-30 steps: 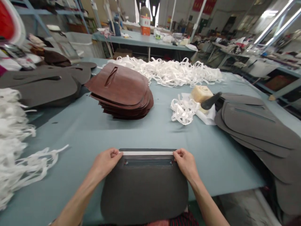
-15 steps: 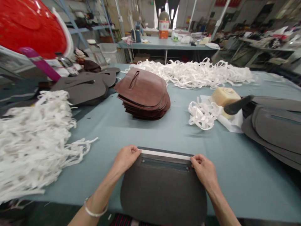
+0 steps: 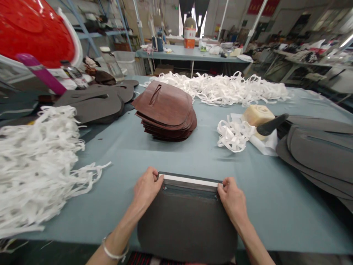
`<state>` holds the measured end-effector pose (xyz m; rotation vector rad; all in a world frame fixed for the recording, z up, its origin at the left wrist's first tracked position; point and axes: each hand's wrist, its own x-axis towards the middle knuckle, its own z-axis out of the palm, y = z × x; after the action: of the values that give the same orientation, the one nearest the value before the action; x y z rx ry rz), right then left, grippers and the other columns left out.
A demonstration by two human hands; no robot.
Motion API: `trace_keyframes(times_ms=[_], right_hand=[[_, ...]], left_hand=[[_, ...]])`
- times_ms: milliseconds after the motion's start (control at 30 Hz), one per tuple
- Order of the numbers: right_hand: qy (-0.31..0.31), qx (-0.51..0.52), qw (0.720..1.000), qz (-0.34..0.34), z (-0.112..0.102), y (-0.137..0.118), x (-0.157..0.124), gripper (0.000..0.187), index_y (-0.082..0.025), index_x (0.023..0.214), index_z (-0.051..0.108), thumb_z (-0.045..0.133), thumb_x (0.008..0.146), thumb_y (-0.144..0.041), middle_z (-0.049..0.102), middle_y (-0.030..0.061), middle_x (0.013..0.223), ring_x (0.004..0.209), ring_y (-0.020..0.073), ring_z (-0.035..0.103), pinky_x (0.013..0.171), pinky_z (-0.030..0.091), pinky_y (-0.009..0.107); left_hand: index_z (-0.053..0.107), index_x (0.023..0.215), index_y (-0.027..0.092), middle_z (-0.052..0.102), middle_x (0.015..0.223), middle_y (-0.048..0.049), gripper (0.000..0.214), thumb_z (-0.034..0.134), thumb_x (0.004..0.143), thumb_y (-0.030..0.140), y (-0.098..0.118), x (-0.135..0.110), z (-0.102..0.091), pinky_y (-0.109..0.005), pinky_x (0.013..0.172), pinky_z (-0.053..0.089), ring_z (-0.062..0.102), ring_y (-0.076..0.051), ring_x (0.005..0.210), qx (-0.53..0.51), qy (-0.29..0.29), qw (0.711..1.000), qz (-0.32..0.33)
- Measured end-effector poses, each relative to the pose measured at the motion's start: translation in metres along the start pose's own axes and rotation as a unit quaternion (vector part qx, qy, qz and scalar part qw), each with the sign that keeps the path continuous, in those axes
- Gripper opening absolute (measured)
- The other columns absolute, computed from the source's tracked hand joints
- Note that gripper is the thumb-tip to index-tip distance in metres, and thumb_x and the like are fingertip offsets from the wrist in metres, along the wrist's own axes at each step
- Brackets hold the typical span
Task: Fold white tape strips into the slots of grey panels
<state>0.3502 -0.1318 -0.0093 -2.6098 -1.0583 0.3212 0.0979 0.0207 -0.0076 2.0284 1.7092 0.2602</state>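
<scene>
A dark grey leather panel (image 3: 187, 221) with a slot near its top lies at the table's near edge. A white tape strip (image 3: 190, 180) runs along the panel's top edge, above the slot. My left hand (image 3: 146, 187) pinches the strip's left end with closed fingers. My right hand (image 3: 233, 198) pinches its right end the same way. Both hands rest on the panel's upper corners.
A stack of brown panels (image 3: 167, 112) sits mid-table, with dark grey panels at far left (image 3: 91, 105) and right (image 3: 320, 151). White strip heaps lie at left (image 3: 35, 158), far back (image 3: 220, 86), and by a tan roll (image 3: 257, 116) and black handle (image 3: 271, 124). The blue-grey table (image 3: 124, 154) spans the view.
The view has swung left, showing more of the left strip heap. Both hands keep hold of the strip's ends on the panel and have lowered it closer to the panel's top edge.
</scene>
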Motion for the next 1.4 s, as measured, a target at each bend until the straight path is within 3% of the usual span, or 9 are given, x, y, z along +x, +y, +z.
trace_keyframes(times_ms=[100, 200, 267, 467, 633, 867, 1067, 1233, 1400], right_hand=[[0.053, -0.073, 0.988, -0.128, 0.005, -0.017, -0.012, 0.027, -0.021, 0.102, 0.061, 0.040, 0.087, -0.015, 0.059, 0.0057, 0.086, 0.066, 0.0150, 0.052, 0.058, 0.031, 0.026], [0.047, -0.078, 0.942, -0.322, 0.013, -0.040, -0.023, 0.038, -0.024, 0.118, 0.057, 0.040, 0.087, -0.010, 0.057, 0.0094, 0.104, 0.089, 0.0205, 0.051, 0.076, 0.036, 0.031], [0.022, -0.083, 0.923, -0.376, 0.017, -0.052, -0.027, 0.036, -0.023, 0.118, 0.057, 0.042, 0.088, -0.012, 0.057, 0.0093, 0.103, 0.094, 0.0226, 0.048, 0.083, 0.034, 0.035], [0.018, -0.098, 0.934, -0.343, 0.018, -0.066, -0.015, 0.014, -0.018, 0.090, 0.059, 0.047, 0.091, -0.025, 0.056, 0.0101, 0.105, 0.098, 0.0237, 0.046, 0.082, 0.033, 0.035], [0.012, -0.141, 0.939, -0.315, 0.025, -0.096, 0.001, 0.028, -0.018, 0.087, 0.058, 0.048, 0.090, -0.043, 0.058, 0.0090, 0.085, 0.085, 0.0252, 0.050, 0.073, 0.032, 0.035], [-0.014, -0.085, 0.932, -0.352, 0.051, -0.153, 0.003, 0.016, -0.018, 0.088, 0.058, 0.049, 0.091, -0.030, 0.060, 0.0101, 0.095, 0.092, 0.0238, 0.051, 0.075, 0.033, 0.033], [-0.061, -0.033, 0.940, -0.333, 0.053, -0.158, 0.009, 0.016, -0.020, 0.083, 0.058, 0.052, 0.088, -0.033, 0.063, 0.0065, 0.088, 0.089, 0.0228, 0.054, 0.073, 0.032, 0.031], [-0.092, -0.009, 0.934, -0.346, 0.047, -0.158, 0.013, 0.006, -0.020, 0.087, 0.057, 0.056, 0.084, -0.025, 0.064, 0.0036, 0.087, 0.083, 0.0192, 0.055, 0.069, 0.033, 0.028], [-0.079, -0.024, 0.935, -0.345, 0.055, -0.167, 0.008, 0.008, -0.020, 0.091, 0.059, 0.054, 0.086, -0.023, 0.063, 0.0064, 0.093, 0.090, 0.0222, 0.054, 0.072, 0.033, 0.030]], left_hand=[[0.055, 0.108, 0.019, 0.061, 0.099, -0.0084, 0.025, 0.041, 0.090, 0.027, 0.013, -0.021, 0.013, -0.033, 0.078, 0.043, 0.057, -0.022, 0.091, 0.027, 0.095, 0.986, 0.137], [0.050, 0.123, 0.025, 0.056, 0.120, -0.0089, 0.034, 0.042, 0.091, 0.024, 0.021, -0.039, 0.023, -0.041, 0.092, 0.040, 0.050, -0.025, 0.113, 0.063, 0.060, 0.949, 0.304], [0.046, 0.129, 0.030, 0.052, 0.130, -0.0062, 0.039, 0.044, 0.091, 0.024, 0.019, -0.045, 0.025, -0.044, 0.098, 0.037, 0.044, -0.026, 0.122, 0.075, 0.025, 0.932, 0.353], [0.050, 0.124, 0.023, 0.050, 0.128, -0.0086, 0.034, 0.038, 0.093, 0.019, -0.011, -0.034, 0.018, -0.045, 0.105, 0.035, 0.043, -0.023, 0.123, 0.002, 0.060, 0.946, 0.320], [0.056, 0.110, 0.022, 0.053, 0.115, -0.0086, 0.030, 0.033, 0.093, 0.015, -0.014, -0.031, 0.015, -0.039, 0.096, 0.045, 0.049, -0.021, 0.112, -0.102, 0.083, 0.951, 0.281], [0.057, 0.089, 0.021, 0.056, 0.101, -0.0076, 0.020, 0.038, 0.090, 0.014, -0.012, -0.030, 0.007, -0.039, 0.090, 0.046, 0.052, -0.020, 0.100, -0.169, 0.107, 0.949, 0.243], [0.055, 0.087, 0.021, 0.056, 0.094, -0.0054, 0.017, 0.040, 0.088, 0.013, -0.019, -0.025, 0.003, -0.036, 0.086, 0.046, 0.053, -0.019, 0.094, -0.194, 0.102, 0.947, 0.232], [0.055, 0.103, 0.022, 0.055, 0.108, -0.0066, 0.019, 0.053, 0.084, 0.019, -0.035, -0.006, 0.002, -0.042, 0.094, 0.041, 0.049, -0.023, 0.107, -0.140, 0.135, 0.961, 0.197], [0.048, 0.120, 0.024, 0.051, 0.122, -0.0081, 0.046, 0.064, 0.076, 0.026, -0.049, 0.015, -0.002, -0.045, 0.096, 0.038, 0.044, -0.026, 0.115, -0.101, 0.082, 0.973, 0.193]])
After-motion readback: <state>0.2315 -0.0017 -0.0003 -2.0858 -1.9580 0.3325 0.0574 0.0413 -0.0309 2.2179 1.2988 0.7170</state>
